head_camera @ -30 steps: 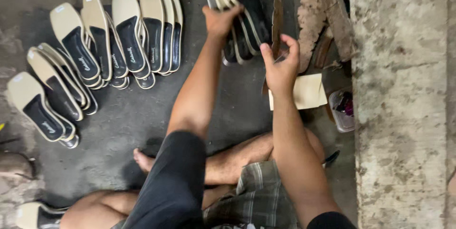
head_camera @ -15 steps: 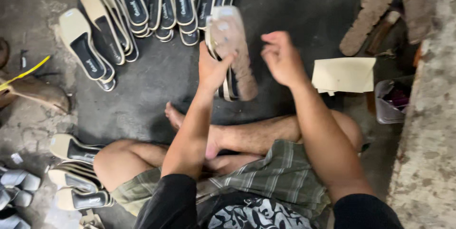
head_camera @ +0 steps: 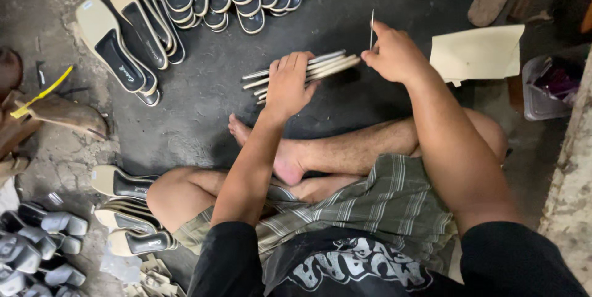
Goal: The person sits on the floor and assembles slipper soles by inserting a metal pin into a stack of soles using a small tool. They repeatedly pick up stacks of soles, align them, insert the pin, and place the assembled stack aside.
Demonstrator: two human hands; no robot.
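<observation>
Left hand [head_camera: 288, 84]: fingers gripping stack of insoles [head_camera: 324, 66] | right hand [head_camera: 394, 53]: fingers pinching thin blade [head_camera: 372, 26] | floor [head_camera: 203, 106] beneath

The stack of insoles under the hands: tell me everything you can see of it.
The stack of insoles is several thin, flat pieces with pale cream edges, seen edge-on and slightly fanned, lying nearly level above the dark floor. The left hand lies spread over its near end, covering the faces. The right hand touches its far end, pinching a thin upright sliver.
</observation>
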